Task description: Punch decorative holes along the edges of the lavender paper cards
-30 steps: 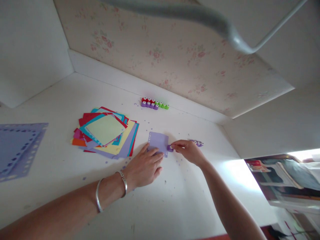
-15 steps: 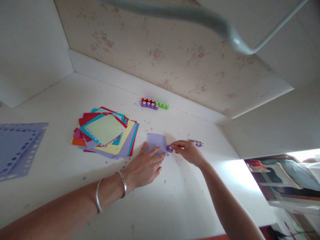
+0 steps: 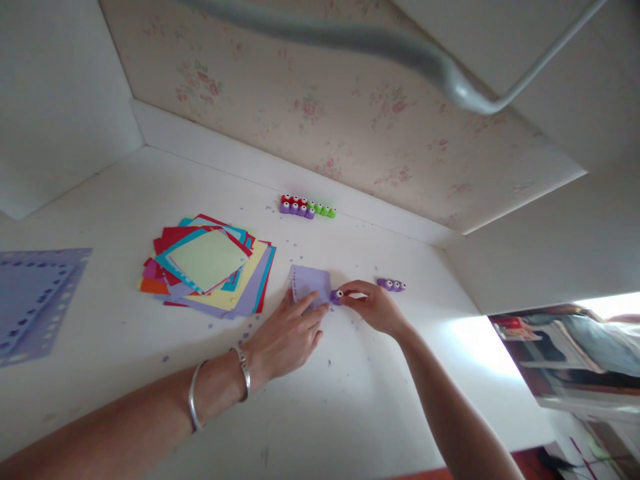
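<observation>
A small purple sheet (image 3: 311,280) with a row of punched shapes along its left edge lies on the white table (image 3: 300,427). My left hand (image 3: 293,330) rests flat with fingers spread over the sheet's lower part. At the sheet's right edge is a small purple punch (image 3: 337,297) with a white top, held between the thumb and fingers of my right hand (image 3: 373,305). Little purple paper bits are scattered near both hands.
Coloured papers (image 3: 210,260) are piled at left, beside larger purple sheets (image 3: 35,293) with punched borders. Red, green and purple punches (image 3: 300,210) stand near the wall; more purple punches (image 3: 391,285) sit at right. A grey metal bar (image 3: 350,37) crosses overhead.
My right fingers have shifted slightly on the punch, so its white top shows more clearly. The row of purple punches at right is now less covered by my right hand.
</observation>
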Motion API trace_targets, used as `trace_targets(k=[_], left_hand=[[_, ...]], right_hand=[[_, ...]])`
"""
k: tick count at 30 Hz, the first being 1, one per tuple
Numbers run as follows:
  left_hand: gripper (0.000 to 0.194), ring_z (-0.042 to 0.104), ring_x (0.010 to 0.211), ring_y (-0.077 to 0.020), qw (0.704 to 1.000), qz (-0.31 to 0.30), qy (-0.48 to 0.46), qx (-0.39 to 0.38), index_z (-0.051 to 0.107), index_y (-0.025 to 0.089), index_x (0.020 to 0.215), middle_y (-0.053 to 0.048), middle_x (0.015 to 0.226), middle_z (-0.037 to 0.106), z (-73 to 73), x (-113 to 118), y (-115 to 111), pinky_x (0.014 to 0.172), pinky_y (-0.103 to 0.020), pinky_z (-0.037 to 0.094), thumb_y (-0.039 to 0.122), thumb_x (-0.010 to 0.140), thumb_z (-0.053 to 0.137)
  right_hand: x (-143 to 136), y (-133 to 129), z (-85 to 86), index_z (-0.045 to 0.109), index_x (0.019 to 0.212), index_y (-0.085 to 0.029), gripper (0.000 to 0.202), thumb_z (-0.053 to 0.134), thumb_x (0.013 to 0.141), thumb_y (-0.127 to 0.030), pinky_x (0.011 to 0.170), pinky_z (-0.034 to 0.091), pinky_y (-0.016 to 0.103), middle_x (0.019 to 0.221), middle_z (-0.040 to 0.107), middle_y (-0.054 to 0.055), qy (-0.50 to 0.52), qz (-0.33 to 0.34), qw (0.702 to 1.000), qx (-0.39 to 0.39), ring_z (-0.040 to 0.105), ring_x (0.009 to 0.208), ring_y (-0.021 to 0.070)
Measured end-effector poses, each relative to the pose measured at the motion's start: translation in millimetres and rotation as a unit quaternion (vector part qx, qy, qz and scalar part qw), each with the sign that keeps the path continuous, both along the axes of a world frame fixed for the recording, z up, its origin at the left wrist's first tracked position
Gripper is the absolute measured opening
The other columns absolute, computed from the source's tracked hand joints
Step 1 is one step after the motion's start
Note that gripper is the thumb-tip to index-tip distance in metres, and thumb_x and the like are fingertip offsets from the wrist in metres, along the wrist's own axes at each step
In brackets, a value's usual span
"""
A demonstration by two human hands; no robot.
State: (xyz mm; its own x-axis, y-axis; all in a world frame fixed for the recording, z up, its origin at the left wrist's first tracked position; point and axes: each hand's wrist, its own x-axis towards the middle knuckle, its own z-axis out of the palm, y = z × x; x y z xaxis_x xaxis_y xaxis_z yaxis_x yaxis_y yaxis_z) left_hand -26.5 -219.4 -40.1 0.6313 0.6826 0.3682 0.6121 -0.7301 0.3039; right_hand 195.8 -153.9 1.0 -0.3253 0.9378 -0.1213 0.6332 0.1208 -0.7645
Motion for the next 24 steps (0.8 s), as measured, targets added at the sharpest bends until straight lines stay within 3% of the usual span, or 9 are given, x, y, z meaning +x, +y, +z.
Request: trace_targets(k=[4, 12, 21, 24], left_hand=[[0.032, 0.036, 0.133, -0.0241, 1.0, -0.015, -0.006, 0.02, 0.063, 0.008, 0.114, -0.009, 0.13, 0.058, -4.4, 2.0, 1.8, 0.109, -0.035, 0.033, 0.023, 0.096, 0.042], [0.035, 0.033, 0.136, -0.0236, 0.999, -0.027, -0.035, 0.032, 0.056, 0.006, 0.124, -0.009, 0.131, 0.058, -1.2, 1.0, 2.4, 0.109, -0.036, 0.036, 0.018, 0.097, 0.039], [0.032, 0.039, 0.133, -0.0227, 0.996, -0.054, -0.059, 0.04, 0.059, 0.006, 0.12, -0.011, 0.126, 0.06, 3.8, -1.8, 5.2, 0.107, -0.037, 0.04, 0.014, 0.095, 0.041], [0.031, 0.04, 0.131, -0.0232, 0.995, -0.056, -0.068, 0.041, 0.059, 0.007, 0.119, -0.011, 0.125, 0.061, 8.1, -3.3, 6.5, 0.107, -0.037, 0.041, 0.013, 0.094, 0.042]], right_hand=[[3.1, -0.2, -4.6, 0.07, 0.09, -0.022, 0.016, 0.067, 0.079, -0.032, 0.078, 0.056, 0.032, 0.094, 0.071, 0.004, 0.026, 0.012, 1.0, 0.001, 0.067, 0.087, 0.0178], [5.7, -1.5, -5.3, 0.069, 0.094, -0.022, 0.018, 0.066, 0.08, -0.035, 0.081, 0.055, 0.034, 0.094, 0.07, 0.004, 0.054, 0.005, 0.998, -0.009, 0.066, 0.088, 0.0174], [8.0, -4.5, -1.3, 0.064, 0.095, -0.019, 0.025, 0.069, 0.078, -0.037, 0.077, 0.053, 0.034, 0.092, 0.069, 0.005, 0.131, -0.024, 0.988, -0.08, 0.066, 0.082, 0.017], [5.3, -6.1, -1.7, 0.065, 0.094, -0.019, 0.024, 0.069, 0.078, -0.037, 0.08, 0.053, 0.034, 0.094, 0.069, 0.005, 0.128, -0.025, 0.99, -0.056, 0.065, 0.087, 0.0179]])
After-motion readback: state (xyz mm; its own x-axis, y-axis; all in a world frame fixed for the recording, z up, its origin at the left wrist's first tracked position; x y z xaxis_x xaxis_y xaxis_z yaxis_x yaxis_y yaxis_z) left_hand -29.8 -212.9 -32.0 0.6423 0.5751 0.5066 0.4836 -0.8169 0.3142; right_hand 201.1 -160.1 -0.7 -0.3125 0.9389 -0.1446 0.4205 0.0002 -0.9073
